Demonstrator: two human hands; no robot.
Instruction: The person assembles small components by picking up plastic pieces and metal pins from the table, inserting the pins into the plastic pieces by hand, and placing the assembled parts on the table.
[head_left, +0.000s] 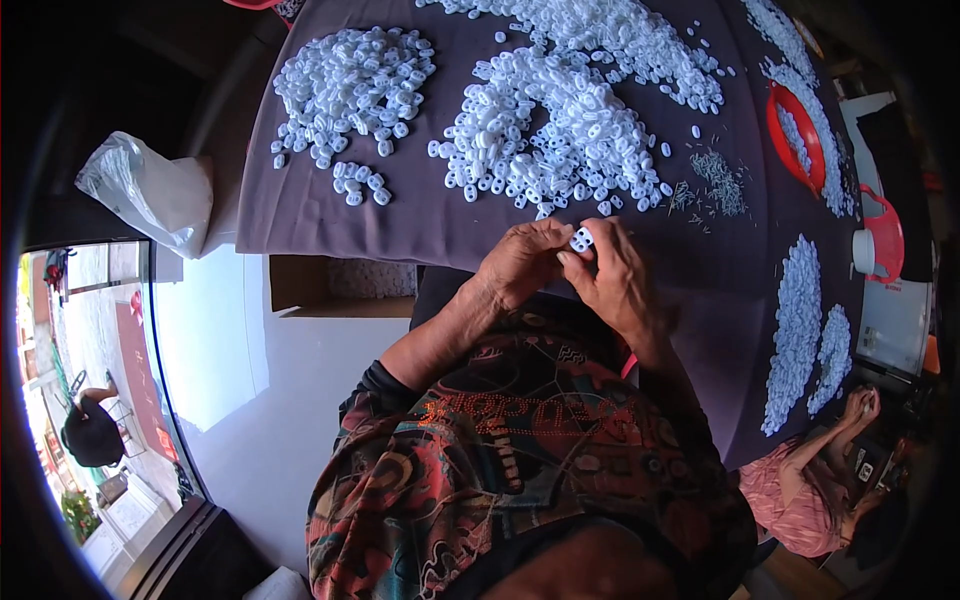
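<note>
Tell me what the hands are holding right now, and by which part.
Both hands hold one small white plastic piece between their fingertips: the left hand pinches its left side, the right hand its right and lower edge. Exact finger contact is too small to tell.

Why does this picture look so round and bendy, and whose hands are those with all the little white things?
A camera worn on a person's head took it, looking down; its wide lens bends straight edges. The left hand and right hand are that person's own. Together they hold one small white plastic piece in their fingertips. In front lies a table under a dark purple cloth, covered with heaps of white pieces. A red bowl sits to the right, and a white plastic bag lies to the left. Another person works at the lower right.
</note>
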